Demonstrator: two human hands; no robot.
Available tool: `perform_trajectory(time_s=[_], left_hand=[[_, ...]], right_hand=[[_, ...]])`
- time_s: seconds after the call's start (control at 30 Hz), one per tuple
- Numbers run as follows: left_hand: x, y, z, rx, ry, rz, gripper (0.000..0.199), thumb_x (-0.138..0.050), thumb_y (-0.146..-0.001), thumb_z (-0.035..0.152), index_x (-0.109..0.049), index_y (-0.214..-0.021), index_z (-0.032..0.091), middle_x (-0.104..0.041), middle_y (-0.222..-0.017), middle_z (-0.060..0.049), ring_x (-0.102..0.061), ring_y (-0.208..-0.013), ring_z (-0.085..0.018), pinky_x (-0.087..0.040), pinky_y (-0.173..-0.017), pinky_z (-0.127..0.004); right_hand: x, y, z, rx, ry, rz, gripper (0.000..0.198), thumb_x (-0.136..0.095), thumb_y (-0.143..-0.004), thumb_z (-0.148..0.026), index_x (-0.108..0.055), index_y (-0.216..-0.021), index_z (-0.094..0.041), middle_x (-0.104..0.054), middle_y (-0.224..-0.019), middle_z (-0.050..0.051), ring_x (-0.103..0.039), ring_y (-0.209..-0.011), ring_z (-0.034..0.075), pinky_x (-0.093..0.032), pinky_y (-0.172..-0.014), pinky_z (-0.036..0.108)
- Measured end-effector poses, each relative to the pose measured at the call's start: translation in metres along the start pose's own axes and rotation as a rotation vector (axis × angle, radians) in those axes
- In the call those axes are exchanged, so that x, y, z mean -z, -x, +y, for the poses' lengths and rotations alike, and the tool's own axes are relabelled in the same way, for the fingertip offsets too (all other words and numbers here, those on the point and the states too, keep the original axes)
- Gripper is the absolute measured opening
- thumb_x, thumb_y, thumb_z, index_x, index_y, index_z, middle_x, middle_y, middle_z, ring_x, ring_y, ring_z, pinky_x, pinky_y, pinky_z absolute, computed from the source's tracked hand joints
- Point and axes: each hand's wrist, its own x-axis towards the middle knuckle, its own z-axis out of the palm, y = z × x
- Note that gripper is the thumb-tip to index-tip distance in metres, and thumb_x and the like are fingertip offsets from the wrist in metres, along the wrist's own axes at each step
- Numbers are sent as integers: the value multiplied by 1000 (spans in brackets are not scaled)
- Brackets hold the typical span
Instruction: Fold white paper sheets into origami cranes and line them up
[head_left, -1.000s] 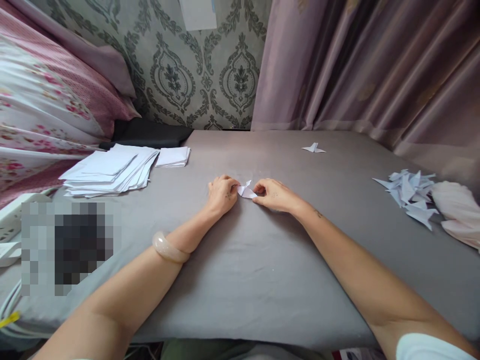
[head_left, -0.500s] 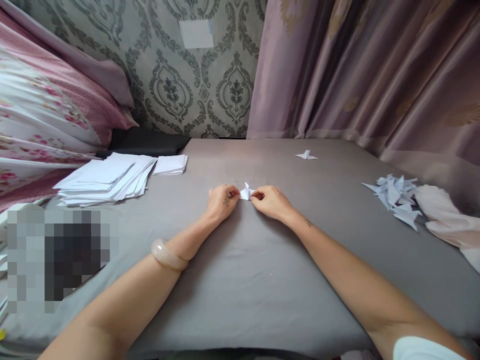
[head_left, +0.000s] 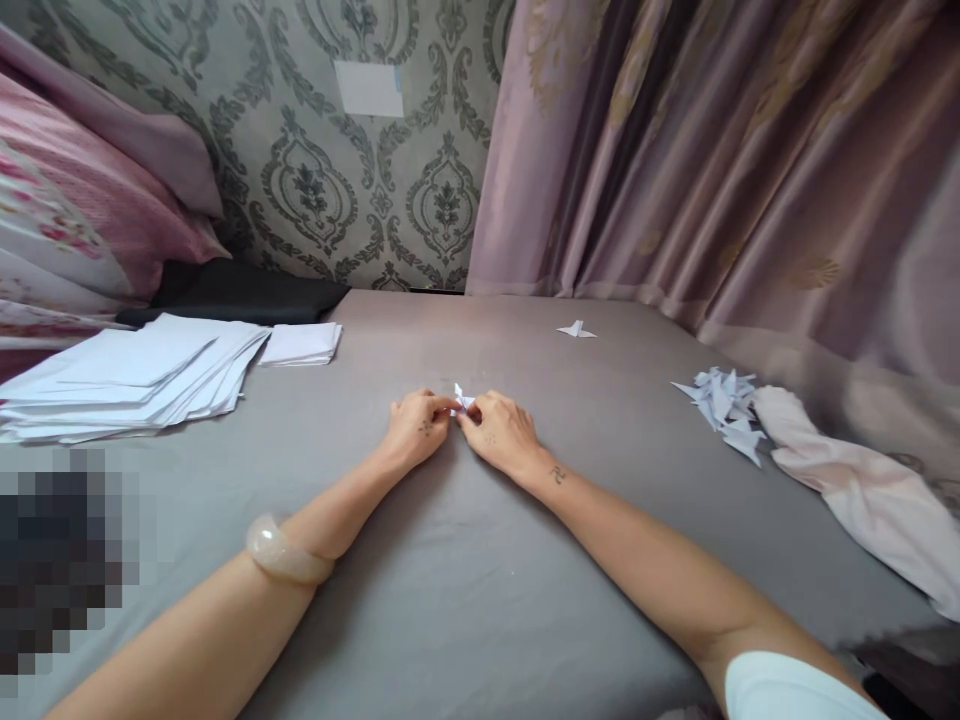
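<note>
A small folded white paper crane [head_left: 460, 395] is at the middle of the grey cloth surface, partly hidden by my fingers. My left hand [head_left: 421, 424] is closed, its thumb and forefinger at the crane's left side. From the right, my right hand [head_left: 498, 430] pinches the other side of the same crane. The fingertips of both hands almost meet around it. One more paper crane [head_left: 577, 329] sits farther back, right of my hands. A pile of folded paper cranes [head_left: 724, 400] lies on the right side.
Large white paper sheets [head_left: 135, 375] are stacked at the left, beside a smaller paper stack [head_left: 301, 344]. Behind them lies a black folded item [head_left: 240, 290]. Pale crumpled cloth [head_left: 840, 470] runs along the right edge. Curtains [head_left: 637, 150] and a patterned wall [head_left: 315, 190] stand behind.
My hands have come closer together around the crane, and my right hand now covers more of it. The whole view has shifted, moving the surroundings leftward in the picture.
</note>
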Motion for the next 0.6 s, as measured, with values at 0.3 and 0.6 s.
perform_trajectory(time_s=[0.3, 0.6], left_hand=[[2, -3, -3, 91, 86, 87, 32, -45, -84, 23, -66, -108, 17, -67, -93, -7, -60, -85, -20, -42, -79, -33], [1, -9, -3, 116, -43, -8, 30, -48, -85, 30, -62, -110, 20, -65, -101, -8, -59, -95, -25, -37, -86, -43]], right_hand=[[0, -9, 2, 25, 61, 7, 25, -41, -91, -28, -65, -95, -19, -67, -103, 7, -64, -92, 20, -45, -76, 30], [19, -116, 78, -383, 111, 133, 33, -36, -95, -19, -63, -112, -10, -63, -116, 19, -62, -106, 26, -47, -85, 35]])
